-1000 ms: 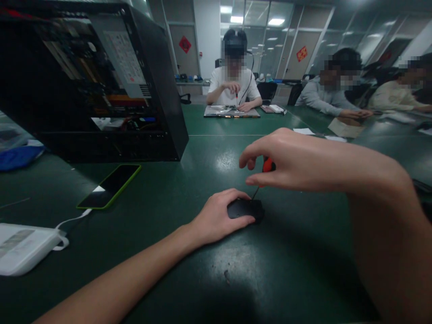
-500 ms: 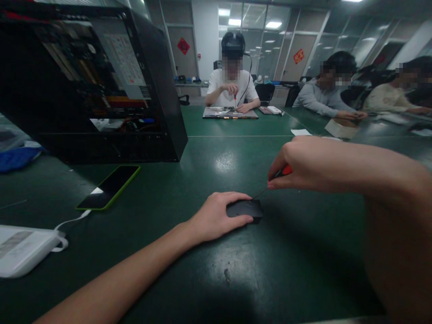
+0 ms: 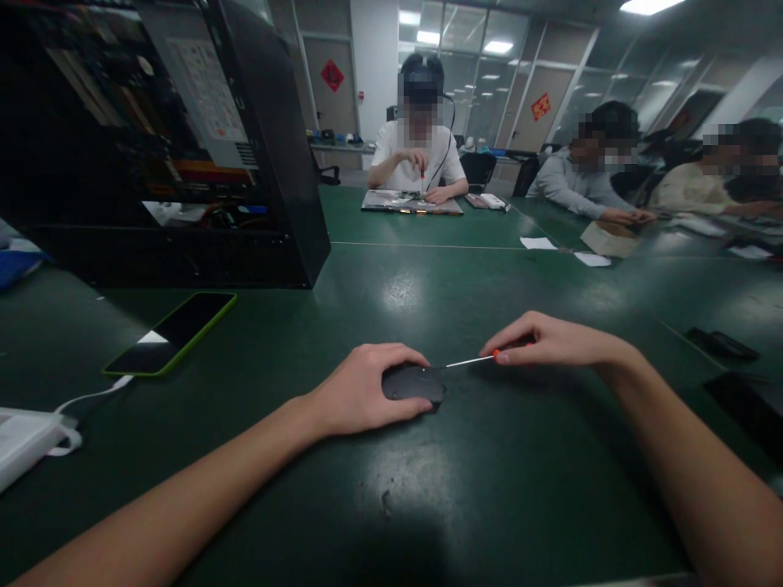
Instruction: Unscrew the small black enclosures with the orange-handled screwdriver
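Observation:
A dark computer mouse (image 3: 411, 385) lies on the green table (image 3: 489, 481) near the middle of the view. My left hand (image 3: 360, 387) grips it from the left, thumb on the near side and fingers along the far side. To the right, my right hand (image 3: 538, 342) holds a screwdriver (image 3: 470, 361) by its red and black handle, mostly hidden in the fingers. Its thin metal shaft lies nearly level and points left, with the tip at or very close to the mouse's right end; contact is too small to tell.
An open black computer case (image 3: 269, 163) stands at the left. Before it lies a green-edged phone (image 3: 174, 333), cabled to a white device (image 3: 28, 444). Dark objects (image 3: 743, 408) lie at the right. Across the table a person (image 3: 419, 139) works with a screwdriver; others sit at the right.
My right hand has dropped lower, and the screwdriver has gone from steeply slanted to nearly level. The mouse and my left hand appear further left, as the camera view has shifted.

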